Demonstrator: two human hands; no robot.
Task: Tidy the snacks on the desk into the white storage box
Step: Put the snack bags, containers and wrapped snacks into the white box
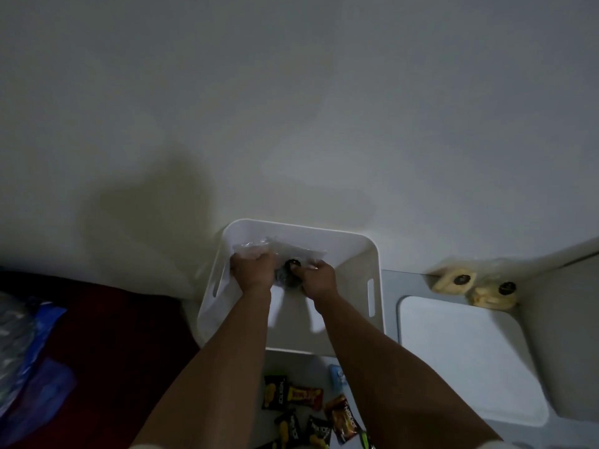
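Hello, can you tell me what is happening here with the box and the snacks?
A person is tidying snacks into the white storage box. Both hands are inside it: the left hand and the right hand each grip a clear-wrapped snack. Several small snack packets lie on the desk in front of the box, and two wrapped yellowish snacks sit to its right.

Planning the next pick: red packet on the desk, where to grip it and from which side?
Judging by its pose: the red packet lies flat with black packets close on its left and below. Best come from above and pinch its short right end, nearest the right hand, where bare desk leaves room.
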